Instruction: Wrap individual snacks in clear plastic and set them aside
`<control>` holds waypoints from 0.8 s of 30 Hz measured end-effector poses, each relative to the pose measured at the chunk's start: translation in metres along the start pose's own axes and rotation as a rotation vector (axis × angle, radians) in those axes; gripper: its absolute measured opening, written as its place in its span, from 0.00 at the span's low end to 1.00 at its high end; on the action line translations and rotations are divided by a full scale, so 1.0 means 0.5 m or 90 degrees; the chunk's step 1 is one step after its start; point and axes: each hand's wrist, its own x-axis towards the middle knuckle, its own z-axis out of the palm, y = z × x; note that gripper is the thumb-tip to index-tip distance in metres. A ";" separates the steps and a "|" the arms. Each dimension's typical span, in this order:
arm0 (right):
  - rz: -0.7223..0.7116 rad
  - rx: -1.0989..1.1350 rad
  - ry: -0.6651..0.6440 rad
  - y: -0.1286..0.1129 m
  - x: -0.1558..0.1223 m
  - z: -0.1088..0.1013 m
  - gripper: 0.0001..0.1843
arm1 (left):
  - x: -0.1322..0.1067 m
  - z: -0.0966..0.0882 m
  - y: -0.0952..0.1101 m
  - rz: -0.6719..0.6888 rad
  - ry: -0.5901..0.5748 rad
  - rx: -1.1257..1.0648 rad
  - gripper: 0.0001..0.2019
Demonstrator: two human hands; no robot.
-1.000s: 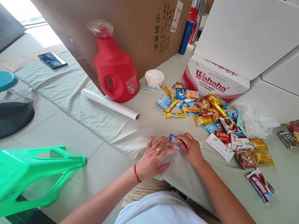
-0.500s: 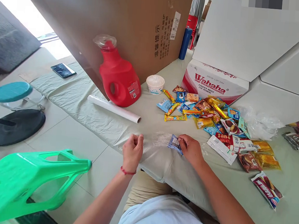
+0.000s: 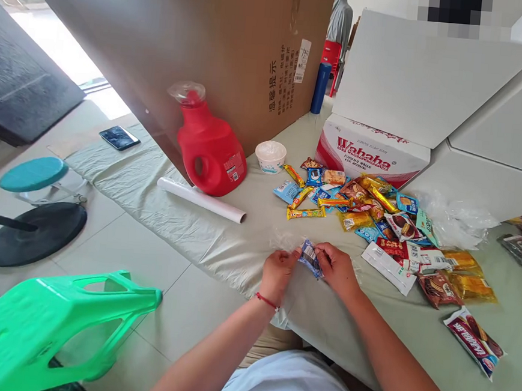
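A small blue-purple snack packet (image 3: 310, 259) with a printed label is held just over the table's front part. My right hand (image 3: 340, 269) pinches its right side between thumb and fingers. At its left edge my left hand (image 3: 278, 275), a red string bracelet on the wrist, is closed with thumb and fingertips on the packet. Crumpled clear plastic film (image 3: 281, 239) lies just behind my left hand. Beyond my hands is a pile of wrapped snacks (image 3: 355, 203). A white sachet (image 3: 388, 267) lies to the right of my right hand.
A white roll (image 3: 201, 200), a red jug (image 3: 213, 149) and a paper bowl (image 3: 270, 158) stand or lie at the left. Behind are a large cardboard box (image 3: 236, 55) and a Wahaha carton (image 3: 368, 150). A green stool (image 3: 52, 317) is on the floor, left.
My left hand has moved right from beside the plastic film to the blue-purple packet and taken hold of its left edge. My right hand has kept its grip. The view has shifted slightly.
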 end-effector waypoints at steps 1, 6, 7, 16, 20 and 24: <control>-0.003 -0.001 -0.002 -0.001 0.000 0.000 0.16 | 0.006 -0.001 -0.005 0.043 0.029 0.028 0.26; 0.003 -0.018 0.002 -0.006 0.000 0.000 0.16 | 0.042 -0.013 0.006 0.118 0.036 0.077 0.16; 0.008 -0.024 0.004 -0.007 0.001 0.001 0.16 | 0.048 -0.013 0.015 0.136 0.044 0.082 0.13; 0.018 -0.065 0.028 -0.006 0.001 0.014 0.13 | -0.031 0.050 0.026 0.444 0.023 0.236 0.11; 0.021 0.014 0.018 -0.003 0.004 0.008 0.13 | -0.057 0.052 -0.011 0.595 0.014 0.332 0.17; 0.096 0.134 -0.050 0.000 0.016 -0.022 0.15 | -0.030 0.045 -0.023 0.538 0.087 0.336 0.17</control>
